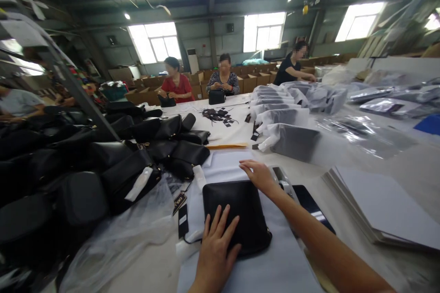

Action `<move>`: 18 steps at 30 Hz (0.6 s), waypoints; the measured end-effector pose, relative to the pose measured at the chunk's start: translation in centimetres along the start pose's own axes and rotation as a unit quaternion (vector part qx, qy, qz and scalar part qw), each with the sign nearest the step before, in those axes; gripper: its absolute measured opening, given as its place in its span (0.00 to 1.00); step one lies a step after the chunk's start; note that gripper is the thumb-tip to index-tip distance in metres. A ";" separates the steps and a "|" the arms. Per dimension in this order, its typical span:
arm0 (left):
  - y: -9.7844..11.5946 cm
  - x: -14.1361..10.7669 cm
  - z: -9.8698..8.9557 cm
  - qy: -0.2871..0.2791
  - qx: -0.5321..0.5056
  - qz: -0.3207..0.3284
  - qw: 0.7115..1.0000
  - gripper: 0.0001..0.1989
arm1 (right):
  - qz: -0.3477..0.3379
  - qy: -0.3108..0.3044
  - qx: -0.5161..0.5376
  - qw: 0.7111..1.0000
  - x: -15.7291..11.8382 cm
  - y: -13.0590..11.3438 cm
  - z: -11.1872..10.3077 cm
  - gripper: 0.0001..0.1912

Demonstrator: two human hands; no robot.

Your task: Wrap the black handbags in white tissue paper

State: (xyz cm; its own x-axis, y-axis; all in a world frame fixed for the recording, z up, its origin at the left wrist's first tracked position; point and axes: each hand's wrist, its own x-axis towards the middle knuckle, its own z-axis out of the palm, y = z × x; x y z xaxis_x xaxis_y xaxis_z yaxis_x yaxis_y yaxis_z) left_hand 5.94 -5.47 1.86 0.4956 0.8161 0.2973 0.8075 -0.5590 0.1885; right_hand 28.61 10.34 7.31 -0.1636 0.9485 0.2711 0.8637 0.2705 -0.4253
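A black bag [237, 215] with rounded corners lies flat on a white sheet of paper [223, 165]. My left hand [220, 247] rests on the bag with its fingers spread. Just beyond the bag's far right corner is my right hand [259, 174], over the sheet. Its fingers are loosely bent, and I see nothing held in them. To the left of the bag lie a black hang tag [183, 220] with a white label and a dark tag with lettering [179, 201]. A white wrapped piece [199, 176] sits at the bag's far left corner.
Black bags [103, 165] are heaped on the left, with clear plastic film [130, 233] nearby. Wrapped bags [288, 137] stand in a row at the back right. A dark phone-like slab [312, 206] and white boards [388, 206] lie right. Several people sit or stand beyond.
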 end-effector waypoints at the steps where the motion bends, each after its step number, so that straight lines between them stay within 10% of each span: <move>1: 0.0 0.0 0.0 0.001 0.002 0.001 1.000 0.39 | -0.002 -0.026 -0.018 1.000 2.1 0.2 0.9 0.19; 9: -1.7 -0.1 2.1 0.029 0.014 0.050 0.998 0.43 | 0.029 -0.128 -0.135 0.982 9.9 3.3 7.6 0.24; 18: -3.2 -0.1 4.3 0.075 0.031 0.083 0.993 0.41 | -0.056 -0.052 -0.145 0.986 9.6 3.5 6.7 0.14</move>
State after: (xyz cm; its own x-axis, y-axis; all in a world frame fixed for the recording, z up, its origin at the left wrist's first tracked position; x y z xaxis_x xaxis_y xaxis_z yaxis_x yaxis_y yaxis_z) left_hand 4.71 -3.17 -2.81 0.5736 0.6801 0.4565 0.7392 -0.6699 0.0691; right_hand 26.91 21.51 2.67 -0.3018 0.9310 0.2053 0.9346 0.3315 -0.1293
